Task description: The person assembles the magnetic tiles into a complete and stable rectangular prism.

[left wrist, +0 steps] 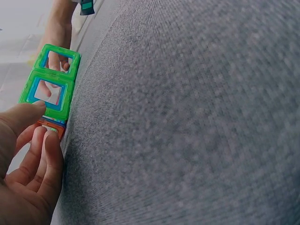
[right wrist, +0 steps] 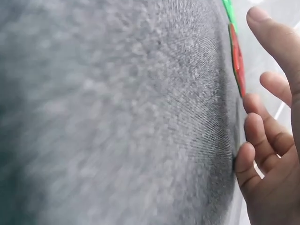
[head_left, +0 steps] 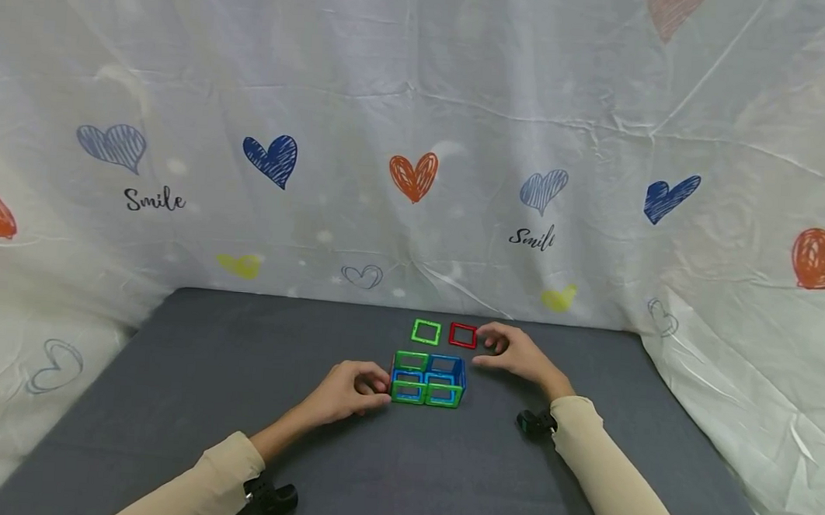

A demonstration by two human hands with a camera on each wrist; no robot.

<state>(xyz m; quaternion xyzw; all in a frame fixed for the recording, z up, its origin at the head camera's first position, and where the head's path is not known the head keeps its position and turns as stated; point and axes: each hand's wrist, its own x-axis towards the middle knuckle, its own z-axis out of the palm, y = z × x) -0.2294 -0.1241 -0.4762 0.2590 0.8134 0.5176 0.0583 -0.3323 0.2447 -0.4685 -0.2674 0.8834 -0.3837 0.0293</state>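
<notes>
A low open box of square magnetic tiles (head_left: 424, 403), with green frames in front and blue frames at the right and inside, stands on the grey table. My left hand (head_left: 346, 390) holds its left end; in the left wrist view the thumb lies at a green tile (left wrist: 70, 93) and the fingertips at an orange-red tile (left wrist: 57, 125). Behind the box lie a loose green square (head_left: 414, 331) and a loose red square (head_left: 462, 346). Beside the red one is my right hand (head_left: 518, 356), thumb and fingers spread apart. In the right wrist view its fingertips are close to the red tile (right wrist: 237, 61); contact is unclear.
Dark grey cloth covers the table (head_left: 238, 373). A white curtain (head_left: 336, 113) printed with hearts and "Smile" hangs along the back edge and sides. Black devices (head_left: 535, 424) sit at both wrists.
</notes>
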